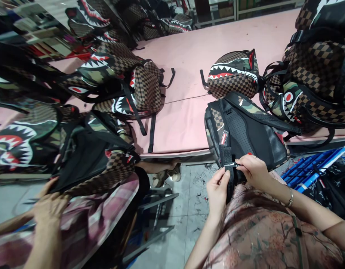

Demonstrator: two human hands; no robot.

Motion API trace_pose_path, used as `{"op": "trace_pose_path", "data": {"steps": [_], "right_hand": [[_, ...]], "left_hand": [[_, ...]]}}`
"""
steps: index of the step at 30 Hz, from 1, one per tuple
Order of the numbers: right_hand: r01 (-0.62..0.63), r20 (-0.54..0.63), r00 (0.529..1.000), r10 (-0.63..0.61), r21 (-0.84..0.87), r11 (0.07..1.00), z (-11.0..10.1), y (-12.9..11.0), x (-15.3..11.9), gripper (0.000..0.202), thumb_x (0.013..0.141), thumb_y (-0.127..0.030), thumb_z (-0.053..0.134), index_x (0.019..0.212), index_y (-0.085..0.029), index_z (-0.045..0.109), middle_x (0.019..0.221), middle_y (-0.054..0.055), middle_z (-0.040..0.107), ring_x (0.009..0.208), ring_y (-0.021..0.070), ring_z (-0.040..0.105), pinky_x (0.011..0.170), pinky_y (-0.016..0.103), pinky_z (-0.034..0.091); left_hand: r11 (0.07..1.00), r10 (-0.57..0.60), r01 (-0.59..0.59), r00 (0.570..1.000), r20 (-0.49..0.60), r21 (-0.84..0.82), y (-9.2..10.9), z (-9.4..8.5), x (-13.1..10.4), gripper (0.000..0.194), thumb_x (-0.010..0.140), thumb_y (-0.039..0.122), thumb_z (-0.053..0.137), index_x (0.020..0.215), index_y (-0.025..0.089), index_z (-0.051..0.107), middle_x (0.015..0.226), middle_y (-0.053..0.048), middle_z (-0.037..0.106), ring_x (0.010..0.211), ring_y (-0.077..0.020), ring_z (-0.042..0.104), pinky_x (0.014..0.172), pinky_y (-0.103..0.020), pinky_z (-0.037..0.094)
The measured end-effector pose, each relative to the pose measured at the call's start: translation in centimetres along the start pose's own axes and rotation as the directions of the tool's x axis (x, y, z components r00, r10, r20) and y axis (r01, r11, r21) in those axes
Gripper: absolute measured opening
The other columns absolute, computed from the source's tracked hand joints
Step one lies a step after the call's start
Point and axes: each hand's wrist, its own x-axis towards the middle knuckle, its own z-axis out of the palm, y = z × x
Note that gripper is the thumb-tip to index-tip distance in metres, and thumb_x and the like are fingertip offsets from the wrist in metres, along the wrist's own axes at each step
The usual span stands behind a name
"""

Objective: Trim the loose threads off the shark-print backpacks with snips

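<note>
A black-backed backpack (245,130) with checkered and camouflage panels leans on the table's front edge and my lap. My left hand (218,185) is closed in a pinch on its black strap (230,181), near the bag's lower left. Right beside it, my right hand (252,169) is closed around a small pair of thread snips (231,164), its metal tip lying across the strap. Whether the blades touch a thread is too small to tell. A small tag in clear plastic (223,138) hangs on the bag just above the hands.
On the pink table (186,123) stand a shark-mouth backpack (234,74) and a pile of bags (318,74) at right. To my left a co-worker's hands (50,205) hold another backpack (88,157). A blue crate (315,168) is at right; thread scraps litter the floor.
</note>
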Motion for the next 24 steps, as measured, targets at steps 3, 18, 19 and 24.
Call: {"op": "trace_pose_path", "data": {"steps": [3, 18, 19, 24], "right_hand": [[-0.003, -0.001, 1.0, 0.003, 0.034, 0.999, -0.3, -0.2, 0.1, 0.035, 0.092, -0.035, 0.031, 0.092, -0.017, 0.062, 0.086, 0.008, 0.064, 0.083, 0.0182, 0.055, 0.075, 0.029, 0.04], [-0.273, 0.054, 0.962, 0.268, 0.272, 0.923, 1.9, 1.8, 4.3, 0.017, 0.083, -0.03, 0.048, 0.091, -0.019, 0.057, 0.083, 0.002, 0.062, 0.074, 0.015, 0.056, 0.068, 0.025, 0.042], [-0.246, 0.049, 0.969, 0.241, 0.198, 0.949, 2.4, 1.8, 5.2, 0.017, 0.084, -0.029, 0.047, 0.092, -0.019, 0.057, 0.084, 0.003, 0.062, 0.075, 0.0154, 0.057, 0.068, 0.026, 0.042], [-0.171, 0.036, 0.984, 0.176, -0.115, 0.979, 4.6, 1.5, 9.7, 0.019, 0.087, -0.028, 0.043, 0.1, -0.018, 0.054, 0.093, 0.006, 0.061, 0.084, 0.017, 0.057, 0.071, 0.025, 0.041]], "left_hand": [[0.998, 0.043, -0.044, 0.999, 0.011, 0.045, 0.0, -0.1, 0.0, 0.027, 0.07, 0.035, 0.064, 0.089, 0.016, 0.07, 0.091, -0.005, 0.067, 0.086, -0.018, 0.058, 0.08, -0.029, 0.044], [0.843, 0.317, -0.306, 0.947, 0.051, 0.443, -4.0, -5.3, 13.8, 0.032, 0.073, 0.027, 0.059, 0.103, 0.016, 0.061, 0.082, -0.005, 0.062, 0.066, -0.0135, 0.055, 0.067, -0.028, 0.045], [0.8, 0.346, -0.332, 0.936, 0.067, 0.499, -4.5, -4.7, 14.9, 0.033, 0.073, 0.023, 0.058, 0.106, 0.017, 0.06, 0.086, -0.005, 0.062, 0.07, -0.0142, 0.056, 0.071, -0.029, 0.044], [0.668, 0.414, -0.372, 0.906, 0.093, 0.645, -5.8, -3.7, 17.6, 0.017, 0.078, 0.019, 0.052, 0.09, 0.019, 0.065, 0.088, -0.008, 0.061, 0.088, -0.0195, 0.055, 0.082, -0.031, 0.042]]}}
